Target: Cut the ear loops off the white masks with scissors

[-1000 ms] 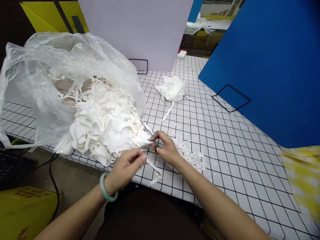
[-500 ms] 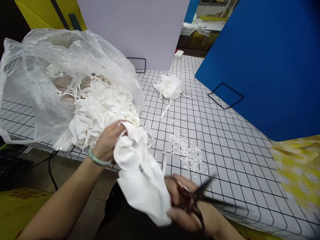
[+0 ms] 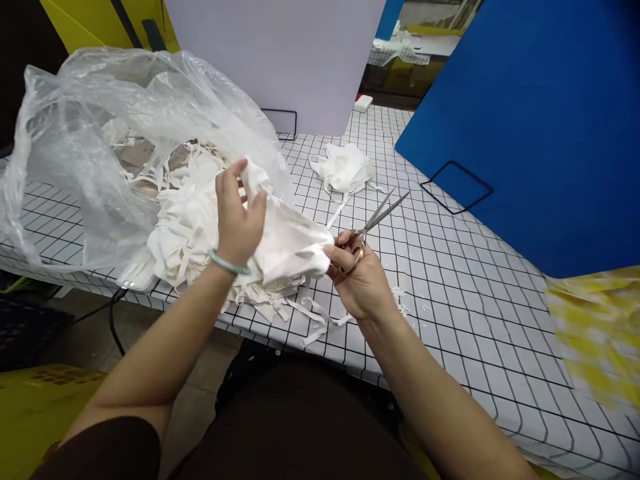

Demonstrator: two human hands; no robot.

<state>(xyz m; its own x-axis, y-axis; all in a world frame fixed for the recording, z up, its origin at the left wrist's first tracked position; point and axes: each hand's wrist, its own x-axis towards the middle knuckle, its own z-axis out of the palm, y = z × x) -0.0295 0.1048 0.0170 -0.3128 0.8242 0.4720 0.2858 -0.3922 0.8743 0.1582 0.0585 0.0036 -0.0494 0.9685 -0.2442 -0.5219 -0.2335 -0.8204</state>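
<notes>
Starting with the biggest stuff: most of the view is taken up by a surface [image 3: 480, 333] covered in a white, black-lined grid pattern. Its right rear is blocked off by a big blue board [image 3: 525, 120], and at the back a pale lilac board [image 3: 280, 60] can be seen, cut off by the top edge. On the left is a clear plastic bag [image 3: 75, 133], all crumpled, with its mouth gaping. A messy pile [image 3: 190, 213] of white fabric is spilled out of it toward the front edge. Over at the far right, some yellow checked cloth [image 3: 595, 333] is caught partly in view.

Now the main bit: a white fabric piece [image 3: 295, 240] is held up in front of the pile, stretched between both hands. Its right end is pinched by the right hand [image 3: 365, 277], so that grip is pretty narrow. By its upper left end, the left hand [image 3: 237, 220] is raised with thumb and forefinger spread; whether anything is pinched there can't be told.

Behind, well clear of the pile, a smaller white bunch [image 3: 345, 170] is left on the surface. Scissors [image 3: 380, 219] are hooked on the right fingers too, blades slightly parted and pointed away. A pale green bangle [image 3: 227, 263] is worn on the left wrist. Tiny white snippets [image 3: 400, 303] are scattered just beside the right wrist.
</notes>
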